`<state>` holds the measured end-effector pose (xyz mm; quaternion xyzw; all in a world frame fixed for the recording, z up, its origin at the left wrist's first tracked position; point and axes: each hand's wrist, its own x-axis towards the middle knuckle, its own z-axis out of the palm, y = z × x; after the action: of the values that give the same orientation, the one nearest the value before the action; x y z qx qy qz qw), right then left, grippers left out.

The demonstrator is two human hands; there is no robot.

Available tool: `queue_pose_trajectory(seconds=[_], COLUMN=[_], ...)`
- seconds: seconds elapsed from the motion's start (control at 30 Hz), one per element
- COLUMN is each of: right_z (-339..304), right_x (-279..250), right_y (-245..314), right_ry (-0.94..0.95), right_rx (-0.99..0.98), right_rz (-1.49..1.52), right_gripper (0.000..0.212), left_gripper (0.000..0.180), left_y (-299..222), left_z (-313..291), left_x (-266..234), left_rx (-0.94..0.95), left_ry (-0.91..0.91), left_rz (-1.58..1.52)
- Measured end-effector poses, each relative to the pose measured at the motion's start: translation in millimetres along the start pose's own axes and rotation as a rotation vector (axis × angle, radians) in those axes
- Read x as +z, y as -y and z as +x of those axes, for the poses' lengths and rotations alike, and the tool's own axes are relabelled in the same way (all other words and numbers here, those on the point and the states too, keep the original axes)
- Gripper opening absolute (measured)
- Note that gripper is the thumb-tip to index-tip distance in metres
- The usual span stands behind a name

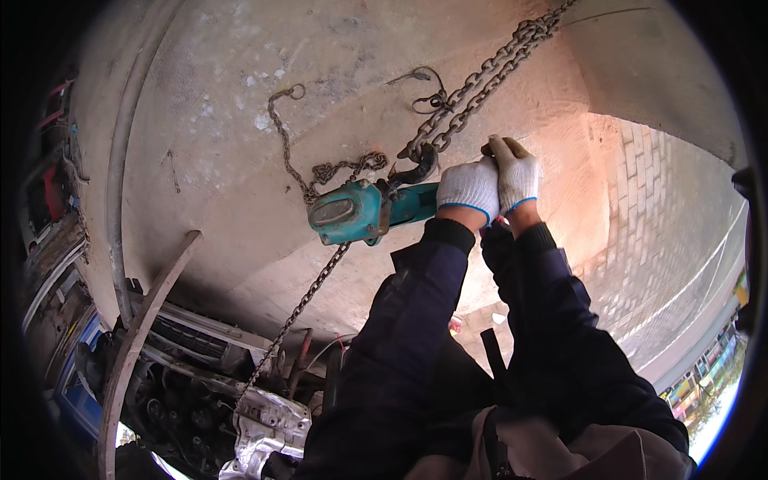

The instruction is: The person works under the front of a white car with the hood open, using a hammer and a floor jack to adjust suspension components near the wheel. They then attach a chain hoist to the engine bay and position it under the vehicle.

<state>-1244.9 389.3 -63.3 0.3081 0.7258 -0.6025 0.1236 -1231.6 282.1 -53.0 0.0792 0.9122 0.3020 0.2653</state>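
A teal lever chain hoist [346,211] hangs in the middle, its lever reaching right to my hands. My left hand [466,190], in a white knit glove, is closed around the lever. Right beside it, my right hand [516,170], in a glove with a soiled fingertip area, is closed at the lever's end. The gloves hide that end. A dark hook [416,170] joins the hoist to a thick doubled chain [488,78] running to the upper right. From the hoist's underside a load chain [302,302] runs down left towards a silvery metal part [272,420].
A loose thin chain [282,132] with an end ring lies on the concrete floor [216,96] beyond the hoist. At lower left are dark engine parts [180,416] and a curved bar [148,320]. A long pipe [122,168] runs along the left; paving bricks [640,184] lie at right.
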Motion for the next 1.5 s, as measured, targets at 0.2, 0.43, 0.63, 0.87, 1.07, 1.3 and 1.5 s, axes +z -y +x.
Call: queue_pose_trajectory(seconds=[0.2,0.43,0.63,0.87,1.07,1.3,1.5], right_z=[-8,-170,-270,-234,-160,-148,-87], right_x=[-13,-16,24,15,-7,1,-2], right_y=[-44,-44,-39,-25,3,0,18], right_ry=[-0.08,-0.251,-0.381,-0.444,-0.472,-0.5,-0.467], right_rx=[-0.03,0.031,0.078,0.116,0.075,0.12,0.296], right_rz=[0.185,0.658,0.754,0.619,0.771,0.739,0.726], right_gripper=[0.031,0.03,0.043,0.051,0.051,0.049,0.048], left_gripper=[0.019,0.044,0.056,0.061,0.047,0.042,0.044], left_y=[4,-19,29,91,110,116,116], left_z=[-13,-146,-204,-110,-102,-93,-90], left_x=[24,-6,-111,-113,-114,-120,-126], left_rx=[0.134,0.313,0.312,-0.182,-0.092,-0.102,-0.104], left_ry=[-0.028,-0.162,-0.419,-0.274,-0.267,-0.166,-0.102], left_rz=[0.125,0.276,0.33,0.423,0.364,0.275,0.258])
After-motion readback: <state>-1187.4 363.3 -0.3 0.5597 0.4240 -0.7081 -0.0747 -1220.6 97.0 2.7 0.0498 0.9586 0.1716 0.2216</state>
